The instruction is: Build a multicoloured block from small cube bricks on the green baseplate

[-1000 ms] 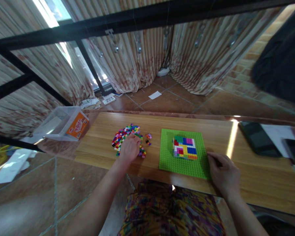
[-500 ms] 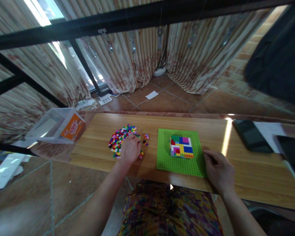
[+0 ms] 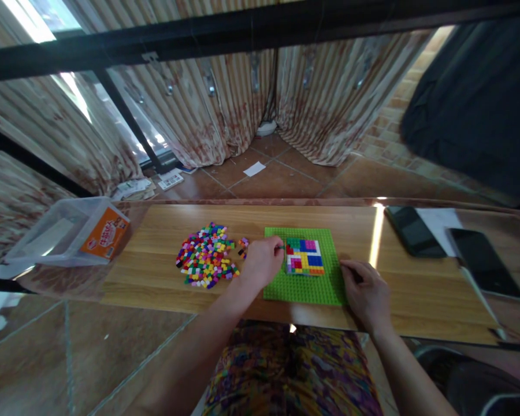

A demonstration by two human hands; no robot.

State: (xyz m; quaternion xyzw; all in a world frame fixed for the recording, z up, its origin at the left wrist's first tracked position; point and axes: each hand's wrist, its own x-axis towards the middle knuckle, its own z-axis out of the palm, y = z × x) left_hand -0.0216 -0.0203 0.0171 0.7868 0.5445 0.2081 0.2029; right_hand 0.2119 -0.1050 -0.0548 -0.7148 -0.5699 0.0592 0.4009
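Note:
A green studded baseplate [image 3: 303,293] lies on the wooden board, bearing a square, multicoloured block of building bricks [image 3: 305,257]. My left hand [image 3: 262,260] is over the plate's left part, thumb and fingertips pinched on a small dark, greenish brick [image 3: 281,248] just left of the block; the brick is mostly hidden. My right hand [image 3: 366,292] is curled at the plate's right edge, its fingertips against that edge. Left of the plate spreads a pile of small loose bricks [image 3: 208,254] in many colours. A few more bricks [image 3: 242,245] lie between pile and plate.
A clear plastic box [image 3: 56,234] with an orange label stands at the left end. Two dark phones [image 3: 416,231] and white paper [image 3: 439,225] lie at the right. A black metal bar [image 3: 242,32] crosses beyond the board, before striped curtains [image 3: 225,121].
My left hand has moved right, from the brick pile to the left side of the brick block, with a small brick pinched. My right hand stays at the plate's edge. The view has shifted slightly.

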